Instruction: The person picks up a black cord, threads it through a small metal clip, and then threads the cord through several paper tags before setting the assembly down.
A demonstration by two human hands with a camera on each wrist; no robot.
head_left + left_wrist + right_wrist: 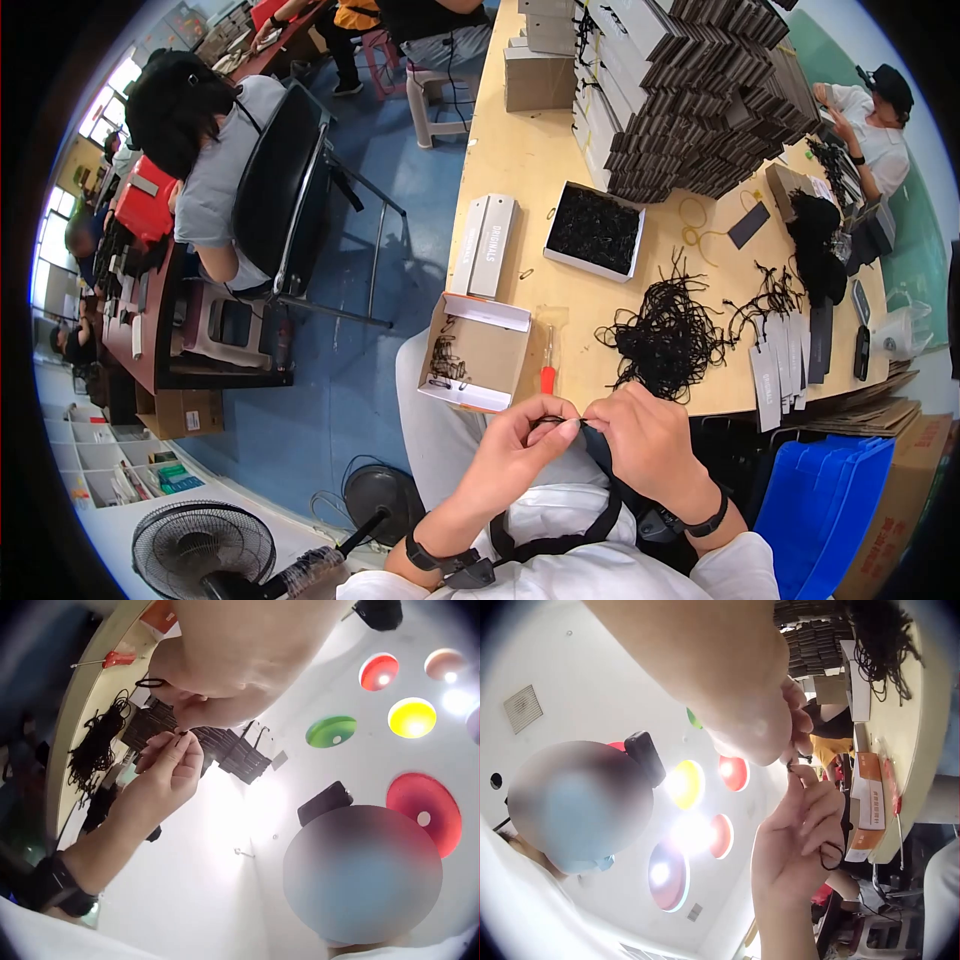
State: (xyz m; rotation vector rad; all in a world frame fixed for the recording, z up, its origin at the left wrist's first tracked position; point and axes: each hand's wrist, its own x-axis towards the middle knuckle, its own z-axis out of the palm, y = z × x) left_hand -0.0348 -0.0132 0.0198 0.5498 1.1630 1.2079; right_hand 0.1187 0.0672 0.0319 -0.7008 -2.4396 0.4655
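Both hands meet above the lap at the table's front edge. The left hand [525, 448] pinches a thin black cord [583, 421] between thumb and finger, and the right hand [645, 435] pinches it just beside, fingertips nearly touching. In the right wrist view a loop of black cord [831, 856] hangs by the curled fingers of the left hand [799, 832]. The left wrist view has the right hand [171, 769] pinching something small and dark. A tangled pile of black cords [665, 335] lies on the table beyond the hands.
An open box with black pins [525, 370], a red-handled screwdriver [548, 378] and a white box of small black pieces [597, 230] are on the table. Tall stacks of tags [690, 110] stand behind; corded tags [780, 365] lie right. A blue bin [820, 500] stands below.
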